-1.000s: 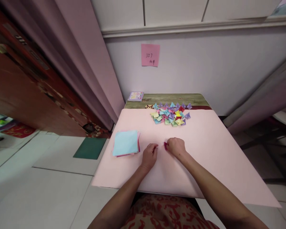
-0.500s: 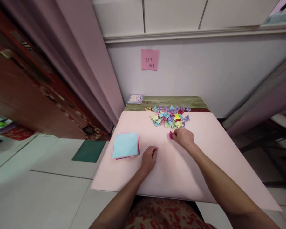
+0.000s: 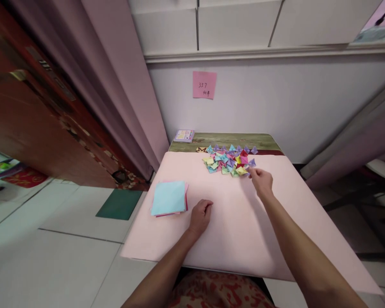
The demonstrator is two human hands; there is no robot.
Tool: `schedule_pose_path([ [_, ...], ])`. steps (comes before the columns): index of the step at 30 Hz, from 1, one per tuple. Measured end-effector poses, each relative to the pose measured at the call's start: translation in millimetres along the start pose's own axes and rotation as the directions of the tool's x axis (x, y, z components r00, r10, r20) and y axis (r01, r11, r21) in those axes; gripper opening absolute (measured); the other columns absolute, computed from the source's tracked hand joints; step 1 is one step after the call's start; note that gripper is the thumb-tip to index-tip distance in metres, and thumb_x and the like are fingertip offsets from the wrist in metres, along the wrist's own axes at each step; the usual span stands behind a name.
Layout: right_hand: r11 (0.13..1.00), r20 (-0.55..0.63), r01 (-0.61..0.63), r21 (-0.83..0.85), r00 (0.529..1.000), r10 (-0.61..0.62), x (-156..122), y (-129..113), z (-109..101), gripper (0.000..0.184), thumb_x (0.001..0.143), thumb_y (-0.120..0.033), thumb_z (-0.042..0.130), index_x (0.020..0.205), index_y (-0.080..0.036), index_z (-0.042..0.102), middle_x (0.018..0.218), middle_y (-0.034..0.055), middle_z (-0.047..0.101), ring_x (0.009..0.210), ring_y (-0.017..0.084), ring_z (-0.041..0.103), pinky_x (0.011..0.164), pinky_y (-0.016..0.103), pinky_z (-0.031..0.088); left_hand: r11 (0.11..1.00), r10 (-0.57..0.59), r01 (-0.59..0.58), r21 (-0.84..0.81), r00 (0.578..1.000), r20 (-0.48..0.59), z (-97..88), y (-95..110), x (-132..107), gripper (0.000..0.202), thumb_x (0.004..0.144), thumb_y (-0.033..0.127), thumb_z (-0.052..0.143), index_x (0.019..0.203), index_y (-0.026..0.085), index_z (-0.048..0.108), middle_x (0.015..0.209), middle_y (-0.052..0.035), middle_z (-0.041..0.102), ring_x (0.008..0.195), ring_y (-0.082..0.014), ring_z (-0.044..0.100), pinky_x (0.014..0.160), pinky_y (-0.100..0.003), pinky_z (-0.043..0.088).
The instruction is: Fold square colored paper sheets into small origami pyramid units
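- We look down at a table (image 3: 225, 140) pushed against a pale wall, with a mauve curtain (image 3: 122, 85) hanging at the left and a tiled floor below.
- A large pale pink sheet (image 3: 244, 231) covers most of the table. Only a strip of wood-patterned top shows at the far end.
- Two bare forearms reach in from the bottom edge, above a lap in red patterned cloth (image 3: 218, 291).
- A dark green mat (image 3: 119, 204) lies on the floor, just left of the table.
- A stack of square papers (image 3: 169, 197), light blue on top with pink and red edges showing beneath, lies on the sheet near its left side.
- A pile of small folded paper pieces (image 3: 227, 160) in purple, blue, yellow, green and red sits at the far end of the sheet, spilling onto the bare tabletop.
- The right hand (image 3: 261, 179) is stretched forward, its fingertips at the near right edge of the pile. We cannot tell whether it grips a piece or merely touches one.
- The left hand (image 3: 200, 214) rests on the sheet just right of the paper stack, fingers curled loosely inward, with nothing visible in it.
- A pink note (image 3: 204, 84) with handwriting is stuck on the wall above the table.
- A small flat pack (image 3: 184, 136) lies at the table's far left corner.
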State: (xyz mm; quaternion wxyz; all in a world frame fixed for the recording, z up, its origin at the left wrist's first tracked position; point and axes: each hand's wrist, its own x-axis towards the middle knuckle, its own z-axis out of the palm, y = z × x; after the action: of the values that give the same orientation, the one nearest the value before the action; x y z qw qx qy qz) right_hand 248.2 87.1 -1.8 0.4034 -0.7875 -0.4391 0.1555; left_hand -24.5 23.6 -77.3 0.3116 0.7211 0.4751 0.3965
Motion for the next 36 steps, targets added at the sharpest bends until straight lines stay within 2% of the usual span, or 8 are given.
schedule_pose_path([
  [5,0.970,0.061,-0.117,0.214,0.992,0.106,-63.9,56.7,17.1,0.061,0.079,-0.066,0.052,0.084,-0.010,0.076,0.065,0.0073,0.069,0.059,0.019,0.059,0.056,0.027,0.042,0.995,0.071,-0.071,0.072,0.997,0.009,3.1,4.5,-5.5,0.019,0.091,0.018,0.046,0.101,0.021,0.062,0.092,-0.0053,0.065,0.085,-0.0174,0.062,0.077,-0.031,0.052],
  [9,0.982,0.140,0.011,0.187,0.989,-0.038,-93.5,65.4,19.1,0.050,0.081,-0.060,0.053,0.088,-0.016,0.076,0.077,0.0065,0.074,0.072,0.023,0.065,0.068,0.029,0.048,0.974,0.174,-0.176,0.146,0.984,0.023,-0.5,17.0,-15.5,0.019,0.091,0.018,0.050,0.107,0.022,0.060,0.103,-0.0072,0.064,0.094,-0.0189,0.062,0.084,-0.033,0.052],
  [12,0.986,0.153,0.103,0.132,0.981,-0.123,-100.7,66.6,19.3,0.045,0.083,-0.056,0.052,0.091,-0.019,0.076,0.085,0.0061,0.076,0.076,0.023,0.067,0.075,0.031,0.050,0.942,0.217,-0.191,0.277,0.974,-0.066,-19.3,23.8,-16.3,0.016,0.090,0.020,0.056,0.105,0.023,0.061,0.110,-0.0082,0.064,0.106,-0.0224,0.058,0.095,-0.039,0.047],
  [14,0.986,0.153,0.119,0.117,0.979,-0.136,-101.6,68.3,20.4,0.043,0.083,-0.055,0.052,0.091,-0.020,0.076,0.087,0.0059,0.076,0.077,0.023,0.068,0.077,0.031,0.051,0.912,0.189,-0.119,0.392,0.971,-0.144,-40.6,24.1,-12.6,0.012,0.088,0.022,0.059,0.100,0.023,0.062,0.111,-0.0088,0.063,0.109,-0.0251,0.056,0.098,-0.043,0.043],
  [17,0.985,0.154,0.124,0.119,0.978,-0.141,-101.4,70.8,21.8,0.044,0.083,-0.055,0.052,0.092,-0.020,0.076,0.088,0.0059,0.077,0.079,0.023,0.069,0.078,0.032,0.052,0.830,0.047,0.135,0.542,0.950,-0.309,-75.1,19.7,-5.5,0.016,0.084,0.029,0.065,0.099,0.022,0.063,0.114,-0.0118,0.060,0.112,-0.0303,0.053,0.098,-0.047,0.040],
  [21,0.986,0.149,0.153,0.072,0.976,-0.162,-101.7,70.9,21.1,0.044,0.084,-0.056,0.050,0.092,-0.021,0.076,0.088,0.0060,0.077,0.079,0.024,0.069,0.077,0.032,0.051,0.687,-0.179,0.408,0.601,0.897,-0.404,-96.6,13.3,-1.5,0.053,0.072,0.049,0.075,0.113,0.020,0.057,0.123,-0.0145,0.055,0.116,-0.0359,0.048,0.096,-0.050,0.038],
  [25,0.983,0.151,0.178,0.034,0.972,-0.181,-102.4,70.1,20.3,0.040,0.085,-0.053,0.051,0.091,-0.022,0.076,0.088,0.0053,0.077,0.079,0.023,0.069,0.075,0.030,0.050,0.661,-0.275,0.430,0.615,0.901,-0.335,-89.3,11.1,-4.7,0.063,0.068,0.048,0.078,0.118,0.020,0.051,0.124,-0.0140,0.053,0.116,-0.0354,0.049,0.094,-0.049,0.038],
  [36,0.985,0.168,0.165,0.042,0.971,-0.169,-103.6,71.6,18.8,0.038,0.085,-0.051,0.053,0.092,-0.022,0.076,0.088,0.0054,0.076,0.079,0.023,0.068,0.075,0.031,0.050,0.776,-0.338,0.462,0.430,0.879,-0.335,-99.5,3.1,-5.5,0.030,0.076,0.038,0.070,0.098,0.020,0.059,0.112,-0.0094,0.060,0.107,-0.0281,0.057,0.090,-0.042,0.044],
])
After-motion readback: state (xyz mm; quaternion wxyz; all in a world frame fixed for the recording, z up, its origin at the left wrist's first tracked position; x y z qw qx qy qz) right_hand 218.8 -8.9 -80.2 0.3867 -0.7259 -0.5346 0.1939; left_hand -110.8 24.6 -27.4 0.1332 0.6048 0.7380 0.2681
